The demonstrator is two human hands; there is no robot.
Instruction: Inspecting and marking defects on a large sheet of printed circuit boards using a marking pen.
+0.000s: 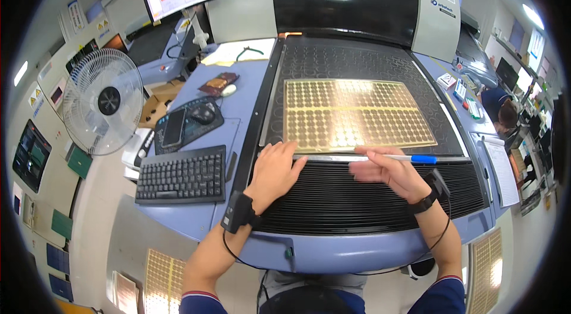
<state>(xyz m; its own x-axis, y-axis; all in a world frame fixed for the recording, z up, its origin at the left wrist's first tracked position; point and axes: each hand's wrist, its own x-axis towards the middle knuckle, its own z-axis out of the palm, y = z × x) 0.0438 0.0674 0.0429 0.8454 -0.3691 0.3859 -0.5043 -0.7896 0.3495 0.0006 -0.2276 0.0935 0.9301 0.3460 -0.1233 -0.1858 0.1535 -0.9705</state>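
Apparently I'm at the lining-up step: my left hand (275,168), open and empty, rests by the near-left corner of the gold panel (357,115), which lies on the dark bed (345,59), long axis left to right, one long edge facing me; my right hand (391,176) grips a pen (423,159); the next move calls for light, even edge pressure
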